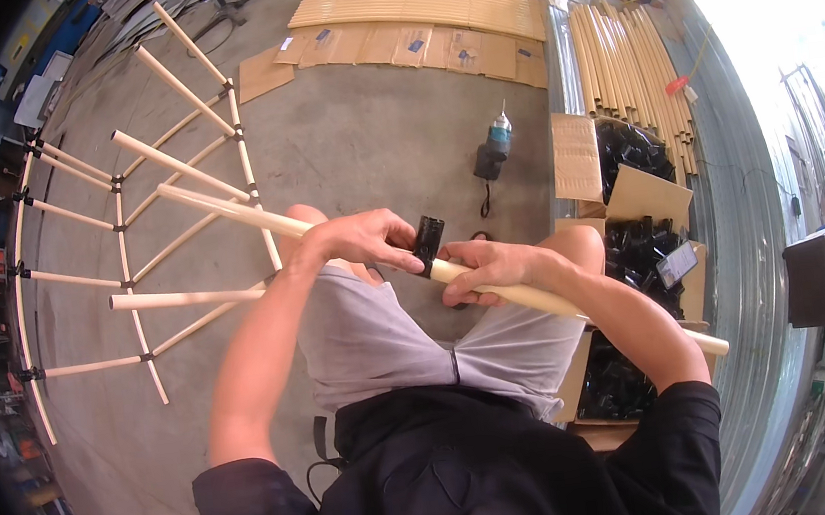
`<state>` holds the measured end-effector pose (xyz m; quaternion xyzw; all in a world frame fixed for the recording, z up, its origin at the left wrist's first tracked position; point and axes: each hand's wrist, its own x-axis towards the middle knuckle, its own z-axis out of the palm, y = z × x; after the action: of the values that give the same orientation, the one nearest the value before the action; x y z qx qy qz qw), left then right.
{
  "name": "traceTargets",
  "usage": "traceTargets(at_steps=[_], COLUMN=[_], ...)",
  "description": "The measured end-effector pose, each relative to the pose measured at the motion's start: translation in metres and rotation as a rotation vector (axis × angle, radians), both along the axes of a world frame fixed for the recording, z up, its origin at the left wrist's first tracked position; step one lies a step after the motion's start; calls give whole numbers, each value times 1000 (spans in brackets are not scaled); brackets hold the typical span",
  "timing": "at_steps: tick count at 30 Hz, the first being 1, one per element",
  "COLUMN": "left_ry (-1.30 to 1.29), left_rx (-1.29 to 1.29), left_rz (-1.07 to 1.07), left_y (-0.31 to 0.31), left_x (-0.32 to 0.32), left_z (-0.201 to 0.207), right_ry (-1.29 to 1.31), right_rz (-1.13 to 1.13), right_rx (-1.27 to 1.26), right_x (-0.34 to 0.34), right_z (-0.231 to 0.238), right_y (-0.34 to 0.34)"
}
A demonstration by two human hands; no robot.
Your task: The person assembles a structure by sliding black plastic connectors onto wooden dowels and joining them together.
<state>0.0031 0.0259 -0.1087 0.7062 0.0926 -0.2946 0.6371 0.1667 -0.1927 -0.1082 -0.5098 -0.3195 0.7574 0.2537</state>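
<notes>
A long tan pipe (527, 298) lies slantwise across my lap, running from the far left to the right past my right forearm. A black pipe joint (429, 240) stands up from it near the middle. My left hand (362, 240) is closed, with its thumb and fingertips on the joint's left side. My right hand (492, 263) wraps round the pipe just right of the joint, its fingertips near the joint. Something dark shows beneath the right hand, partly hidden; I cannot tell what it is.
A frame of tan pipes and black joints (121, 228) stands on the left. A teal and black cordless drill (494, 148) sits on the floor ahead. To the right are cardboard boxes of black joints (641, 252), with a phone (677, 265) on them, and stacked tan pipes (628, 64).
</notes>
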Motion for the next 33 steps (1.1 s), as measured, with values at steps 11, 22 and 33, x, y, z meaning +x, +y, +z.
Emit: traceTargets(at_steps=[11, 22, 33], left_ry=[-56, -223, -836], left_rx=[51, 34, 834], left_rz=[65, 258, 225], left_y=[-18, -29, -69], left_x=[23, 21, -7], left_z=[-29, -37, -53], right_ry=[-274, -595, -386], right_rz=[49, -18, -262], right_rx=[123, 245, 426], right_x=[35, 26, 48], right_z=[-22, 16, -48], right_y=[-10, -13, -9])
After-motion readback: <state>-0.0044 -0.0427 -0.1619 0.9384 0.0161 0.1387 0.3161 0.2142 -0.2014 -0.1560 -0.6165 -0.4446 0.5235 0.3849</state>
